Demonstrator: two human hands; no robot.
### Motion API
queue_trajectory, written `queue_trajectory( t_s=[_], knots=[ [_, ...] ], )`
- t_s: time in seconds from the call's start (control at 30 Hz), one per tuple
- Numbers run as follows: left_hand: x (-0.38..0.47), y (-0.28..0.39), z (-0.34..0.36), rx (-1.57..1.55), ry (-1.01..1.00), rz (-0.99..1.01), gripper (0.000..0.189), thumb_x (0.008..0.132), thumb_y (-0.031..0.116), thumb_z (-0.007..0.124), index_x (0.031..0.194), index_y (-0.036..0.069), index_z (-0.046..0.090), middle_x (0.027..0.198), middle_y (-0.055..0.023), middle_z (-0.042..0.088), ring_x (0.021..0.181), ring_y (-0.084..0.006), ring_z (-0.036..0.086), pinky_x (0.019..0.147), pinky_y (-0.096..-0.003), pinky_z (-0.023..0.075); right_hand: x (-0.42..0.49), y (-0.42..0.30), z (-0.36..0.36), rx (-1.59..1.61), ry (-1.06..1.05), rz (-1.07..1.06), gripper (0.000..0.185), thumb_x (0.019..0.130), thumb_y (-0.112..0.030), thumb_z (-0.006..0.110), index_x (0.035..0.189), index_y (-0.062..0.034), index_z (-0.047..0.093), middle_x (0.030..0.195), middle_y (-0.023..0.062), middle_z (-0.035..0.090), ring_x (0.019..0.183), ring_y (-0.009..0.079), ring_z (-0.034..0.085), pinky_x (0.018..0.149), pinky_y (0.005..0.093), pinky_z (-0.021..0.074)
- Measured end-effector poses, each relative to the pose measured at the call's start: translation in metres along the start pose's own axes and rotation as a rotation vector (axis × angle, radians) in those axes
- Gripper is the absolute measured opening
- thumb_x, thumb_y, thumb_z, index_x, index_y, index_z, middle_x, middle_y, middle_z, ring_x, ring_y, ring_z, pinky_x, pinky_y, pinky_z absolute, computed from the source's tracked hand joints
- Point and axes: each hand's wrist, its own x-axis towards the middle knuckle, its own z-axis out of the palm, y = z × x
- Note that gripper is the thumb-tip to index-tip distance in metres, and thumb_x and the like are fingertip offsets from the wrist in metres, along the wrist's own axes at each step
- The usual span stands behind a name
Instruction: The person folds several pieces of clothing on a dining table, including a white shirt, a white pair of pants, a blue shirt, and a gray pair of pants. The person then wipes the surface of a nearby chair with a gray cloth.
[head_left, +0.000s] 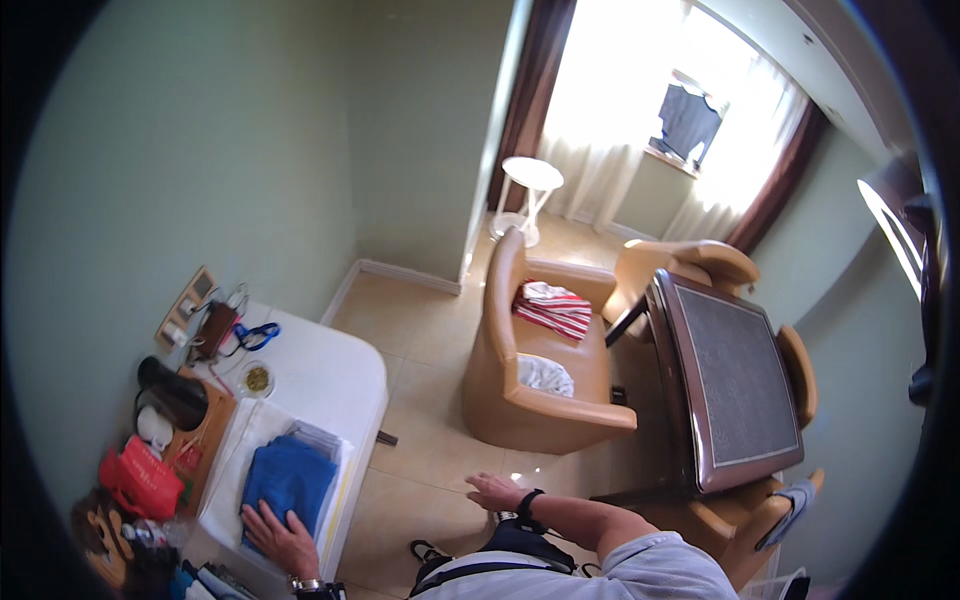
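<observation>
My left hand (283, 538) rests flat, fingers spread, on a folded blue garment (291, 474). That garment tops a stack of folded light-coloured cloth (321, 436) near the edge of a white table (345, 375). A white cloth (259, 424) lies beside the stack, on its wall side. My right hand (496, 492) is in the air over the tiled floor, holding nothing, its fingers a little apart. Beyond it stands a tan leather armchair (559, 420) with a red-and-white striped garment (555, 309) and a crumpled whitish cloth (545, 375) on its seat.
Along the wall are a black kettle (176, 397), a wooden tray (214, 420), a red bag (142, 480) and a glass dish (257, 379). A blue cord (257, 336) lies farther back. To the right stands a dark-topped table (739, 375) among tan chairs; a small white table (532, 174) is near the curtains.
</observation>
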Motion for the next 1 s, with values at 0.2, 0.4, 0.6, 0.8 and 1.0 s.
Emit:
queue_trajectory(
  t_s=[0.2, 0.4, 0.6, 0.8, 1.0],
  knots=[
    [0.009, 0.02, -0.019, 0.246, 0.136, 0.116, 0.052, 0.099, 0.025, 0.067, 0.144, 0.001, 0.056, 0.143, -0.023, 0.056, 0.131, -0.0417, 0.053, 0.111, -0.0496, 0.0424, -0.097, 0.158, 0.037, 0.195, -0.044, 0.371, 0.047, 0.098, -0.039, 0.061, 0.131, -0.0055, 0.068, 0.127, 0.0256, 0.071, 0.12, 0.0433, 0.067, 0.105, 0.0501, 0.0522],
    [-0.006, 0.165, -0.018, -0.141, 0.061, 0.284, 0.065, 0.088, 0.004, 0.071, 0.149, 0.002, 0.05, 0.164, -0.0272, 0.038, 0.15, -0.0472, 0.036, 0.123, -0.0571, 0.0304, -0.187, 0.252, 0.042, 0.249, 0.214, 0.537, 0.046, 0.097, -0.038, 0.063, 0.128, -0.0043, 0.07, 0.125, 0.0255, 0.071, 0.119, 0.0431, 0.067, 0.101, 0.0503, 0.0545],
    [-0.061, 0.365, -0.001, -0.501, -0.325, 0.624, 0.046, 0.087, 0.01, 0.076, 0.131, 0.001, 0.064, 0.149, -0.0281, 0.054, 0.138, -0.0467, 0.05, 0.118, -0.0543, 0.0391, -0.214, 0.322, -0.056, 0.115, 1.01, 0.216, 0.025, 0.09, -0.018, 0.073, 0.112, -0.0058, 0.068, 0.108, 0.0222, 0.069, 0.099, 0.0435, 0.066, 0.09, 0.0508, 0.0557],
    [-0.097, 0.496, 0.01, -0.635, -0.611, 0.882, 0.036, 0.088, 0.013, 0.077, 0.122, 0.001, 0.069, 0.133, -0.0251, 0.067, 0.123, -0.0426, 0.064, 0.106, -0.0493, 0.0513, -0.257, 0.391, -0.188, -0.046, 1.257, 0.54, 0.049, 0.084, -0.01, 0.077, 0.13, -0.0055, 0.062, 0.139, 0.0223, 0.057, 0.134, 0.042, 0.051, 0.114, 0.0525, 0.0405],
    [-0.106, 0.575, 0.048, -0.689, -0.762, 0.979, 0.031, 0.09, 0.012, 0.075, 0.119, 0.001, 0.07, 0.12, -0.0225, 0.072, 0.113, -0.0405, 0.068, 0.099, -0.0463, 0.0549, -0.273, 0.457, -0.196, -0.039, 1.161, 0.868, 0.081, 0.079, -0.027, 0.086, 0.149, -0.0054, 0.05, 0.153, 0.024, 0.045, 0.145, 0.0426, 0.04, 0.119, 0.0548, 0.0325]
  ],
)
